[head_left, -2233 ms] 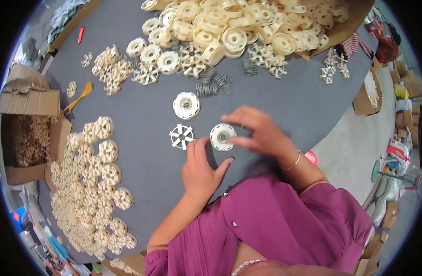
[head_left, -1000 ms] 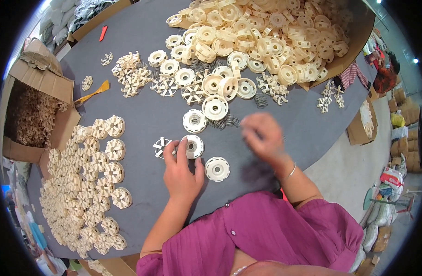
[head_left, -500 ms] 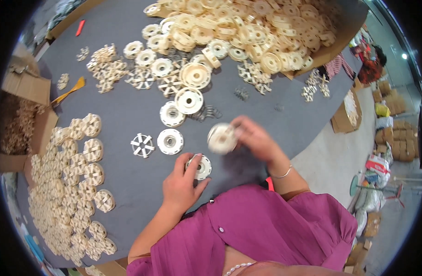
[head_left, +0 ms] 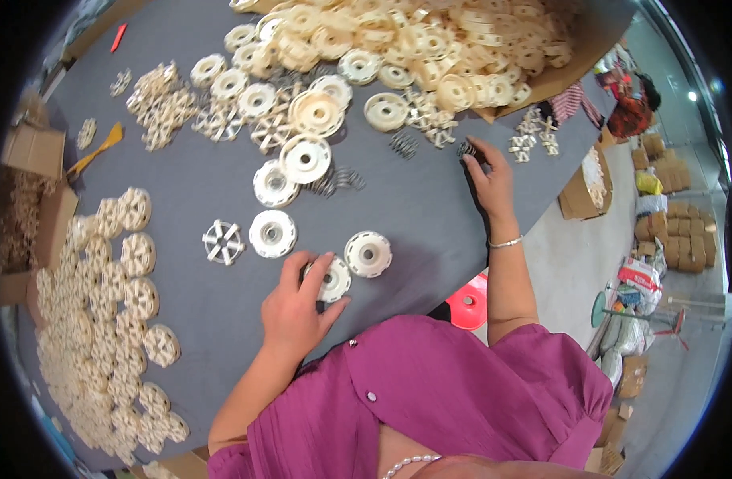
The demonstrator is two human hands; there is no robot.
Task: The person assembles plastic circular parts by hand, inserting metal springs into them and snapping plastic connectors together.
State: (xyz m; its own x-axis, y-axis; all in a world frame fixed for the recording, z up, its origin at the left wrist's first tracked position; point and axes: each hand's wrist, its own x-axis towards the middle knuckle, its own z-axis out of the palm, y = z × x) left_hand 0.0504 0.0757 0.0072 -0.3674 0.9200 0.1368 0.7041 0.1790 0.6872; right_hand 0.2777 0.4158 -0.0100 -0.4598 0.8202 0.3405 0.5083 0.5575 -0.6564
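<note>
Grey table [head_left: 430, 215] filling the frame. Four loose cream wheels mid-frame, one spoked insert [head_left: 223, 241]. Left hand [head_left: 295, 307], fingers clamped on flat-lying wheel [head_left: 331, 279] at lower centre. Right hand [head_left: 488, 180], fingertips pinched on small dark spring [head_left: 467, 148], upper right.

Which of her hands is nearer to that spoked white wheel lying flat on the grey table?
Left. The left hand rests on a round disc just right of and below the spoked wheel. The right hand is stretched far across the table, at a small spring.
</note>
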